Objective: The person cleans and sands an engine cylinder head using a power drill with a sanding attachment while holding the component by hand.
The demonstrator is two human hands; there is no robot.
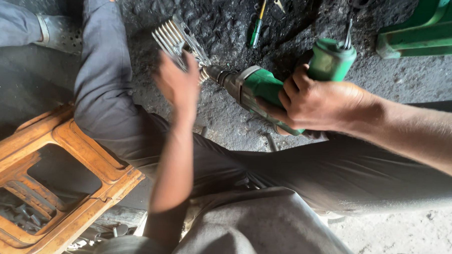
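While the right hand grips one green drill, the left hand touches one finned metal part.

Dark, gritty floor, paler and dusty at lower right. Lying on it: green-handled screwdriver, small key, orange plastic stool, green stool.
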